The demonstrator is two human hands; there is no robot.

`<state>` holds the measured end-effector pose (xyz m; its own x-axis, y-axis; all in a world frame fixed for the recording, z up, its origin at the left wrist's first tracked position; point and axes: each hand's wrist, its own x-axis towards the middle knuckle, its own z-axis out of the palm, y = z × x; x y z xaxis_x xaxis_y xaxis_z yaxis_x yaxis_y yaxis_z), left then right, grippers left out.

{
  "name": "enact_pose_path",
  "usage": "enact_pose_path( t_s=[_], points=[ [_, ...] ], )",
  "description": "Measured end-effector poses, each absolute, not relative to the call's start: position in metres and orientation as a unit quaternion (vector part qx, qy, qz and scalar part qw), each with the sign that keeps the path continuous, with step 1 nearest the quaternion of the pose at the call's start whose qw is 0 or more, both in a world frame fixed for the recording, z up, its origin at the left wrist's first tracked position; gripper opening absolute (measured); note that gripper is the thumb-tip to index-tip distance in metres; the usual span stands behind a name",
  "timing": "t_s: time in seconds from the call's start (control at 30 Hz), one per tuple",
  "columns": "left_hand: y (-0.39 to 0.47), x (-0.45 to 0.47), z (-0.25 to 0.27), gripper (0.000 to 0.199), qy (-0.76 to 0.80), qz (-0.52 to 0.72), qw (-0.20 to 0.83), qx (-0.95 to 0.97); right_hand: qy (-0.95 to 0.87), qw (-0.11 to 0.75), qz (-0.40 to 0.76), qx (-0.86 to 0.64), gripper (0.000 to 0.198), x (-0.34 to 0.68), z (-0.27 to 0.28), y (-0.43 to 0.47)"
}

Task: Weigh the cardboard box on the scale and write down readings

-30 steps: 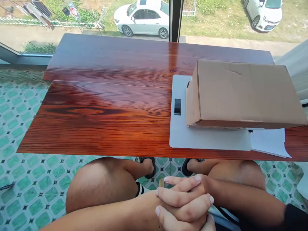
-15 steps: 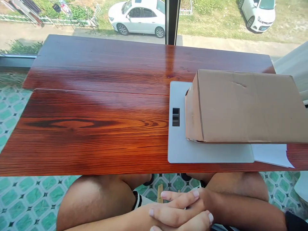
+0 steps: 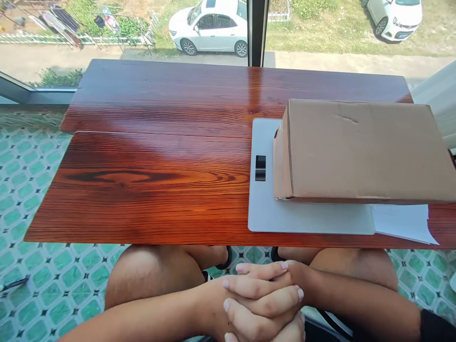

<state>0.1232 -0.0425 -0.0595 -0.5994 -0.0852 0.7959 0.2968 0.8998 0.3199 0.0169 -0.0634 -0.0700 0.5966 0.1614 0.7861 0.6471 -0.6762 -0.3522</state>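
Note:
My left hand (image 3: 225, 300) and my right hand (image 3: 295, 280) are clasped together above my lap, just below the near table edge. Their fingers are interlaced, each hand closed on the other. Neither touches anything on the table. Beyond them, on the right half of the table, a closed brown cardboard box (image 3: 366, 152) lies on a flat white scale (image 3: 306, 218). The scale's small dark display (image 3: 260, 168) shows left of the box. White paper sheets (image 3: 404, 223) stick out at the scale's right; the box hides their far part.
The reddish-brown wooden table (image 3: 149, 199) stretches across the view, with a seam between its boards. Behind it is a window with a dark frame post (image 3: 255, 33). A white curtain (image 3: 436, 95) hangs at the right. Green tiled floor (image 3: 32, 199) surrounds the table.
The view has shifted, so the table's near edge sits higher and more of my forearms shows. My clasped hands have risen slightly in view. The box and scale stay in place on the table.

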Motion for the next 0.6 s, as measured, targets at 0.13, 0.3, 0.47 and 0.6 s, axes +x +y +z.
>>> enact_pose_path(
  t_s=[0.13,0.3,0.47,0.6],
  points=[
    [-0.029,0.130,-0.055,0.022,-0.866,-0.315,0.388,-0.014,-0.183,0.327,-0.489,-0.788,0.034,0.032,-0.060,-0.030],
    [-0.033,0.141,-0.059,0.026,-0.854,-0.362,0.374,-0.005,-0.113,0.299,-0.523,-0.790,0.037,0.045,-0.046,-0.027],
    [-0.044,0.146,-0.071,0.036,-0.858,-0.349,0.376,-0.001,-0.064,0.259,-0.481,-0.835,0.048,0.031,-0.053,-0.039],
    [-0.046,0.149,-0.068,0.048,-0.862,-0.258,0.432,-0.067,-0.085,0.171,-0.485,-0.854,0.057,0.025,-0.055,-0.043]
  ],
)
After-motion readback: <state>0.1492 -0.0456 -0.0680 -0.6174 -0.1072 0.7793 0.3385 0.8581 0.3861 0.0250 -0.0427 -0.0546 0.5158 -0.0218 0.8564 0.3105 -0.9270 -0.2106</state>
